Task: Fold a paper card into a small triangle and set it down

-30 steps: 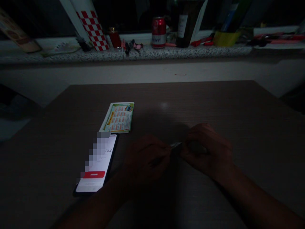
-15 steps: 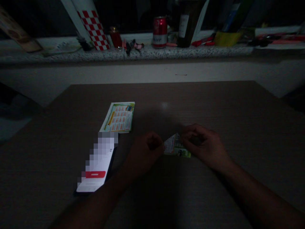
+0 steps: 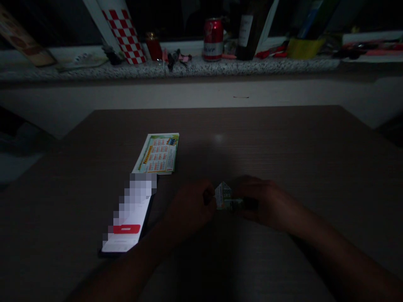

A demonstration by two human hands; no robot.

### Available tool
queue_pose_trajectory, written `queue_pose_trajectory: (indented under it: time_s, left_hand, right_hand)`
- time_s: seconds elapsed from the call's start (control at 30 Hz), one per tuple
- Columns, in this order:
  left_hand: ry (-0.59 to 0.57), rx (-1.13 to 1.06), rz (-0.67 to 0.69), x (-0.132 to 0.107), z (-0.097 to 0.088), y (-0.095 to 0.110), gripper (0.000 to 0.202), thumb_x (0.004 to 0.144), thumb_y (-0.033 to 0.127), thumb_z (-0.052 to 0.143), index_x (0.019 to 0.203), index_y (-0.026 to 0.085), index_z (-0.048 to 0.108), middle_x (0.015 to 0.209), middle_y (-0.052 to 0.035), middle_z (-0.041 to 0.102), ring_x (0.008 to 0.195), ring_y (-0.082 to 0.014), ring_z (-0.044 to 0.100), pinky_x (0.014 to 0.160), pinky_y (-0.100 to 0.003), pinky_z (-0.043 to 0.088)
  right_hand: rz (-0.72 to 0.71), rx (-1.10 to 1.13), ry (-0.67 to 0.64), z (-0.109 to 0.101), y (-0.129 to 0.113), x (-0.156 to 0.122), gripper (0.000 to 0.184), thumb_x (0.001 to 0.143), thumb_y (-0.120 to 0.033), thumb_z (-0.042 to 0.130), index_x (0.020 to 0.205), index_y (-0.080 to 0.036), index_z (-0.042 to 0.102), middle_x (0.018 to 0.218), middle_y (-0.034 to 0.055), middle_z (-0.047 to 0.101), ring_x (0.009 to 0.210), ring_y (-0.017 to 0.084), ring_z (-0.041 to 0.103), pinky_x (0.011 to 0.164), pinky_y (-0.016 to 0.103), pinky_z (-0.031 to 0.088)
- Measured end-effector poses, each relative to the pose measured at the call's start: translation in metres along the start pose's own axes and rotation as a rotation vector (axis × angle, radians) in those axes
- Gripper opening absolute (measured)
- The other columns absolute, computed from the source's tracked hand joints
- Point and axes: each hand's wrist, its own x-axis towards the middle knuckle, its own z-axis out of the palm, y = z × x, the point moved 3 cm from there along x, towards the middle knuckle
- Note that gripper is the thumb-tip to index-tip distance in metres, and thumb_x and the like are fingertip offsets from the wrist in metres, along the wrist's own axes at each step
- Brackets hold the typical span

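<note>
A small printed paper [image 3: 223, 196], folded to a peak at its top, is held between my two hands over the table. My left hand [image 3: 197, 203] pinches its left edge with fingers curled. My right hand [image 3: 261, 201] is closed on its right side, and its fingers hide that part of the paper. To the left lies a stack of printed paper cards [image 3: 159, 155] with orange number blocks. A lit phone [image 3: 129, 220] rests below the stack, near my left forearm, its screen partly pixelated.
Behind the brown table [image 3: 283, 138] runs a speckled stone sill [image 3: 195, 67]. On the sill stand a red and silver can [image 3: 213, 40], a dark bottle [image 3: 247, 35], a red-and-white checkered tube [image 3: 127, 35] and a small red jar [image 3: 153, 46]. The light is dim.
My right hand has come slightly down, turning over the paper. The paper shows less of its surface and now has a peaked shape. The cards and phone stay put.
</note>
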Motion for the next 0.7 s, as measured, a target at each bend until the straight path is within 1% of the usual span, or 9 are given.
queue_pose_trajectory:
  time_s: [0.07,0.13,0.23,0.3,0.4,0.53,0.63,0.7]
  left_hand:
    - [-0.012,0.067,0.059,-0.002,-0.001,0.002,0.009,0.083,0.022,0.055,0.087,0.019,0.063,0.080,-0.0015,0.067,0.070,-0.0168,0.061,0.060,-0.027,0.039]
    - [-0.014,0.143,0.140,-0.004,-0.003,0.004,0.011,0.083,0.025,0.057,0.091,0.019,0.062,0.085,-0.0027,0.065,0.076,-0.0191,0.060,0.063,-0.029,0.041]
    - [-0.021,0.232,0.221,-0.007,-0.007,0.005,0.023,0.079,0.029,0.065,0.099,0.020,0.062,0.099,-0.0050,0.062,0.087,-0.0224,0.059,0.071,-0.032,0.045]
    - [-0.038,0.278,0.252,-0.008,-0.008,0.004,0.026,0.078,0.028,0.066,0.103,0.020,0.061,0.103,-0.0056,0.059,0.092,-0.0230,0.058,0.075,-0.034,0.046]
    - [-0.070,0.354,0.314,-0.010,-0.009,0.002,0.017,0.084,0.023,0.061,0.100,0.020,0.061,0.101,-0.0052,0.059,0.091,-0.0219,0.057,0.076,-0.034,0.047]
    - [-0.084,0.448,0.384,-0.010,-0.010,0.004,0.013,0.087,0.021,0.056,0.100,0.019,0.061,0.098,-0.0058,0.059,0.088,-0.0214,0.057,0.075,-0.035,0.046]
    - [-0.069,0.490,0.402,-0.010,-0.012,0.007,0.009,0.088,0.020,0.056,0.093,0.017,0.063,0.096,-0.0066,0.058,0.088,-0.0217,0.055,0.077,-0.035,0.045]
    - [-0.079,0.500,0.400,-0.010,-0.012,0.008,0.007,0.088,0.019,0.057,0.089,0.017,0.064,0.095,-0.0067,0.058,0.089,-0.0219,0.054,0.077,-0.035,0.045]
  right_hand:
    - [-0.028,0.017,-0.034,0.001,-0.003,0.001,0.020,0.076,-0.014,0.072,0.094,-0.022,0.069,0.089,0.0025,0.069,0.087,0.018,0.062,0.077,0.030,0.048]
    - [-0.041,0.028,-0.039,0.002,-0.005,0.001,0.021,0.079,-0.012,0.069,0.097,-0.022,0.069,0.092,0.0029,0.069,0.090,0.019,0.063,0.080,0.031,0.048]
    - [-0.038,0.012,-0.047,0.001,-0.007,0.001,0.019,0.081,-0.010,0.066,0.096,-0.021,0.069,0.095,0.0041,0.069,0.092,0.019,0.062,0.081,0.033,0.049]
    - [-0.032,-0.003,-0.057,0.001,-0.008,0.000,0.019,0.081,-0.008,0.064,0.095,-0.020,0.069,0.095,0.0048,0.069,0.092,0.020,0.062,0.081,0.033,0.050]
    - [-0.023,-0.012,-0.073,0.001,-0.009,0.000,0.022,0.080,-0.007,0.065,0.097,-0.020,0.068,0.095,0.0042,0.069,0.092,0.020,0.061,0.084,0.034,0.049]
    - [-0.019,-0.005,-0.084,0.002,-0.009,0.000,0.025,0.080,-0.011,0.067,0.102,-0.022,0.066,0.097,0.0032,0.068,0.093,0.019,0.061,0.082,0.033,0.048]
    - [-0.029,-0.015,-0.090,0.003,-0.009,0.000,0.022,0.082,-0.009,0.065,0.100,-0.022,0.066,0.096,0.0035,0.067,0.091,0.019,0.061,0.081,0.032,0.048]
    - [-0.043,-0.022,-0.087,0.003,-0.010,0.000,0.021,0.082,-0.008,0.063,0.099,-0.021,0.066,0.095,0.0039,0.067,0.090,0.019,0.060,0.080,0.032,0.048]
